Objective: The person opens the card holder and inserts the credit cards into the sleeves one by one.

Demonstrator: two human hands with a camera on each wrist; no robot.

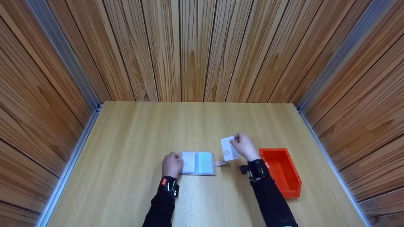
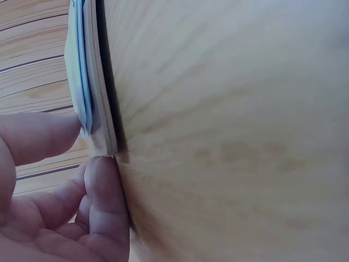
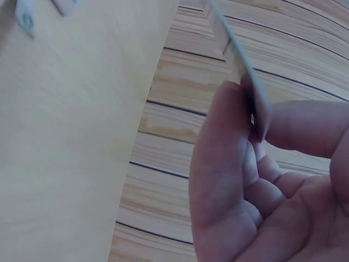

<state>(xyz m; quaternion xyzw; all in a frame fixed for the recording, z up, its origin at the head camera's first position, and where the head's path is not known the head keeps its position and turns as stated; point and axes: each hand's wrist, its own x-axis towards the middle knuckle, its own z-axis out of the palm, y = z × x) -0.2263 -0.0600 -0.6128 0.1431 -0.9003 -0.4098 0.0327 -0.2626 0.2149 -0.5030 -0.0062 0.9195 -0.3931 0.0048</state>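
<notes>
An open card holder [image 1: 205, 164] with clear sleeves lies on the table, its short strap sticking out to the right. My left hand [image 1: 172, 165] holds its left edge. In the left wrist view the thumb [image 2: 41, 136] presses on the pale blue sleeves [image 2: 79, 71], and curled fingers [image 2: 103, 196] meet the cover's edge. My right hand [image 1: 246, 146] pinches a white card [image 1: 228, 148] with small printed figures by its upper right part, above and right of the holder. In the right wrist view the card [image 3: 240, 54] appears nearly edge-on between thumb and forefinger.
An orange-red open bin [image 1: 281, 173] stands to the right, partly behind the right forearm. Wood-panelled walls [image 1: 195, 50] close off the back and both sides of the table [image 1: 126, 132]. Metal rails [image 1: 75, 142] run along the side edges.
</notes>
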